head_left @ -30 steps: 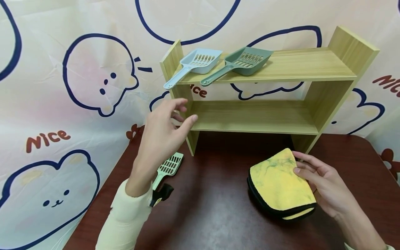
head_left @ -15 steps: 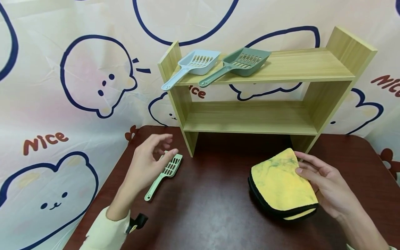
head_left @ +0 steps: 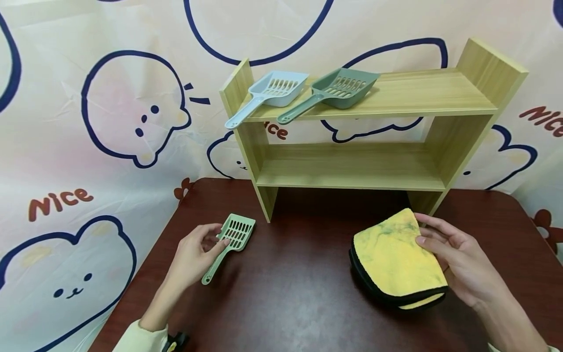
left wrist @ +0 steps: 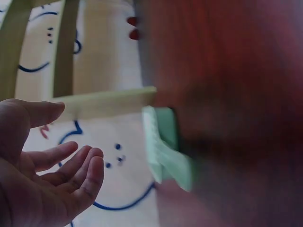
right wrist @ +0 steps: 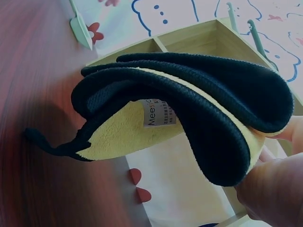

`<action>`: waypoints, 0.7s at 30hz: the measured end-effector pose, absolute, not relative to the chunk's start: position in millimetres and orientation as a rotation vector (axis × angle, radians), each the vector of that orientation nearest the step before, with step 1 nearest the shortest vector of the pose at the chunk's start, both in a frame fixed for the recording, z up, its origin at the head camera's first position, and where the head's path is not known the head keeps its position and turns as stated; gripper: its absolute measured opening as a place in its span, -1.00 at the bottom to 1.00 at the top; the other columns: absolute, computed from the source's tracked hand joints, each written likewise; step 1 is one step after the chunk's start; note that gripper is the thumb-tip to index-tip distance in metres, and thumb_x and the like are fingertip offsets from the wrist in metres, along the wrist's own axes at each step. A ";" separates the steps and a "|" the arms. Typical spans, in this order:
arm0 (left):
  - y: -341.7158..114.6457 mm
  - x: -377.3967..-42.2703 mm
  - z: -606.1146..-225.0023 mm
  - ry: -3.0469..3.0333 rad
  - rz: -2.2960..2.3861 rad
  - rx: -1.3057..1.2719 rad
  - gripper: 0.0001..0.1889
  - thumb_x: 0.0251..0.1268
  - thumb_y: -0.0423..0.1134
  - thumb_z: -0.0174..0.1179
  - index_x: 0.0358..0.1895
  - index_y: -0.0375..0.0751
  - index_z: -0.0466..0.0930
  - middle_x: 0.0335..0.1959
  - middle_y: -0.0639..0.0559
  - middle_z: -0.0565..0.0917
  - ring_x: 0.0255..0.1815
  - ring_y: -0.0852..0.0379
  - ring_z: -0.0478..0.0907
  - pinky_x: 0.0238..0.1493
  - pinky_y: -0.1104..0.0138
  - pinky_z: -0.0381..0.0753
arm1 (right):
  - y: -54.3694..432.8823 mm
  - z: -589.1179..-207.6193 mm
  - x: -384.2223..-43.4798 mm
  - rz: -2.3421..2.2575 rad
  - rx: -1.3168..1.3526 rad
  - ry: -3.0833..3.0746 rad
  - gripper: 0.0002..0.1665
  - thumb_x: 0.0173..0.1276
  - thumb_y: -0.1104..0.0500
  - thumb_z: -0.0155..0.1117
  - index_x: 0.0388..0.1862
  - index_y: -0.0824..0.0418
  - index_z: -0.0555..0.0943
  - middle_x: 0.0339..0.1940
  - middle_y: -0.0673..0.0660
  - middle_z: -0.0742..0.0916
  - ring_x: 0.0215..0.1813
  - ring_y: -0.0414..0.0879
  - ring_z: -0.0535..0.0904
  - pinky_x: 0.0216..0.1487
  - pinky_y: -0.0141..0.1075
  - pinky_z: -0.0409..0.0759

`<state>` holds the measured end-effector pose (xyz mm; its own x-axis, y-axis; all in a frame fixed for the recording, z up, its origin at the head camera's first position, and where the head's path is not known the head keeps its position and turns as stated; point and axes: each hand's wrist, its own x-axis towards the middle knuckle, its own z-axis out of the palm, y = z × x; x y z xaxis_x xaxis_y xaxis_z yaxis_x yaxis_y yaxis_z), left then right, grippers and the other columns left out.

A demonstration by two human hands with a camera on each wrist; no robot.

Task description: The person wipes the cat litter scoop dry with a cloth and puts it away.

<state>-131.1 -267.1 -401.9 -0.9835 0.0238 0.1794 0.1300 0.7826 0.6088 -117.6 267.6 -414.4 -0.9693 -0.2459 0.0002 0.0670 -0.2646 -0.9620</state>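
A light green litter scoop (head_left: 243, 230) lies on the table at the left. My left hand (head_left: 186, 259) is beside it, fingers loosely bent, and its thumb overlaps the scoop's edge in the head view. The left wrist view shows this hand (left wrist: 52, 179) with fingers spread and a gap to the blurred scoop (left wrist: 163, 151); contact is not visible. On the right, my right hand (head_left: 462, 264) pinches a folded yellow towel (head_left: 391, 259) with black trim by its edge. In the right wrist view, the towel's (right wrist: 213, 142) dark folded layers and white label show.
A two-tier wooden shelf (head_left: 352, 166) stands at the back of the dark red table (head_left: 299, 293). On its top board rest a light blue scoop (head_left: 279, 88) and a dark green scoop (head_left: 347, 88), handles jutting past the front edge. A printed cloth backdrop (head_left: 132, 195) hangs behind.
My left hand has come down from in front of the shelf to the light green scoop on the table. My right hand keeps holding the towel in nearly the same place.
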 end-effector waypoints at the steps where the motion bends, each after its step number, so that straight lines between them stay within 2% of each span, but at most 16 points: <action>1: -270.9 -129.7 -405.4 -2.825 -0.975 -0.109 -0.55 0.47 -0.18 0.42 0.31 -0.28 0.64 0.10 -0.20 0.74 -0.05 0.00 0.77 -0.07 0.28 0.73 | 267.8 -414.5 -117.6 -2.343 -0.223 1.768 -0.41 0.70 0.42 0.00 0.53 -0.04 0.53 0.14 -0.06 0.80 0.04 -0.22 0.78 -0.16 -0.26 0.79; 9: -292.1 -122.1 -426.3 -2.953 -0.960 -0.018 -0.47 0.49 -0.14 0.40 0.38 -0.34 0.59 0.15 -0.24 0.78 0.02 -0.10 0.80 0.00 0.08 0.77 | 267.1 -413.5 -117.5 -2.326 -0.211 1.763 -0.42 0.71 0.40 0.01 0.53 -0.06 0.52 0.14 -0.06 0.79 0.04 -0.21 0.78 -0.16 -0.24 0.80; 15: -297.1 -121.8 -436.4 -3.033 -0.976 0.042 -0.49 0.46 -0.12 0.42 0.34 -0.32 0.62 0.07 -0.22 0.81 -0.01 -0.05 0.82 -0.14 0.19 0.70 | 266.6 -412.1 -117.1 -2.313 -0.200 1.747 -0.42 0.72 0.39 0.00 0.53 -0.08 0.52 0.15 -0.06 0.80 0.02 -0.17 0.81 -0.19 -0.17 0.82; 21: -296.3 -123.8 -442.6 -3.090 -1.050 0.096 -0.45 0.43 -0.14 0.44 0.36 -0.35 0.60 0.15 -0.27 0.78 -0.04 -0.04 0.82 -0.23 0.24 0.72 | 266.2 -411.8 -117.0 -2.312 -0.205 1.741 -0.42 0.72 0.39 0.00 0.53 -0.08 0.52 0.14 -0.06 0.80 0.00 -0.16 0.82 -0.21 -0.15 0.82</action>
<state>-123.8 -296.3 -442.6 -0.9907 -0.0158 -0.1351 -0.0948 0.7922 0.6028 -117.0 266.2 -411.8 -0.9615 -0.2731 -0.0322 0.1063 -0.2611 -0.9594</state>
